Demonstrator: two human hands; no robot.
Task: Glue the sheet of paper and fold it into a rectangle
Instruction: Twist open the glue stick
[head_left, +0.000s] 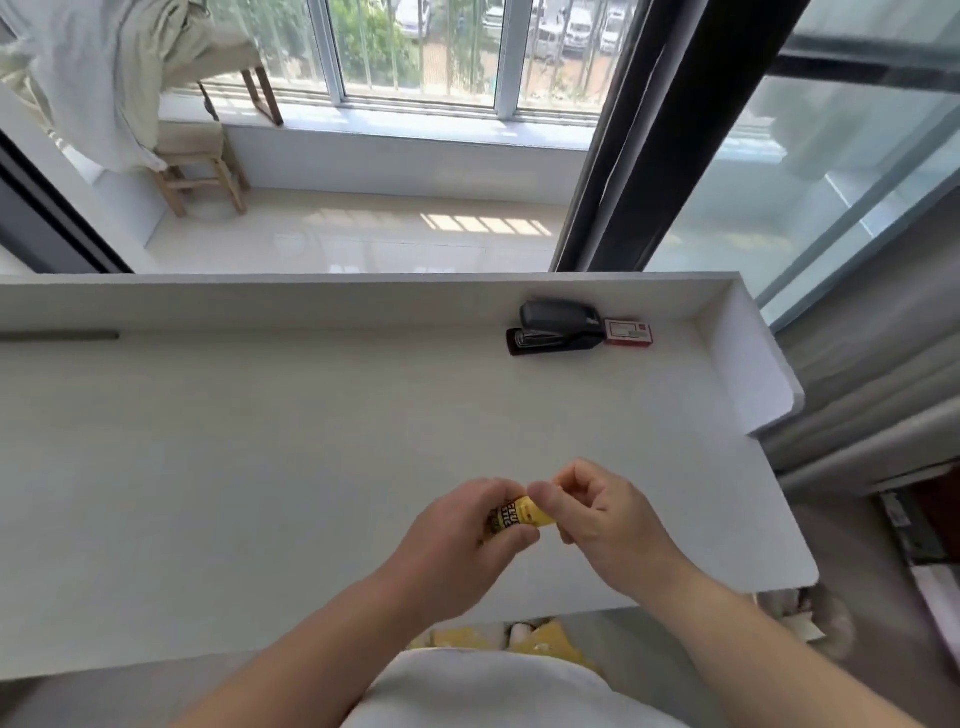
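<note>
Item: glue stick (514, 514), yellow barrel with black lettering, held in the air above the near-right part of the white tabletop (260, 467), between both hands. Handling, as judged: light, rigid plastic, smooth and apt to turn in the fingers; best gripped around the barrel with one hand while the other takes the end cap. Left hand (457, 540): fingers curled closed around the lettered lower part of the barrel, thumb underneath. Right hand (597, 514): thumb and bent fingers pinched on the plain yellow end, the remaining fingers folded in; whether the cap is seated or already loosened cannot be told. Sheet of paper: none can be made out on the white surface; it may be out of view or lost against the surface. Other contents: black stapler (558, 326) at the far edge toward the right corner, with a small red box (628, 332) touching its right end, both well apart from the hands.
</note>
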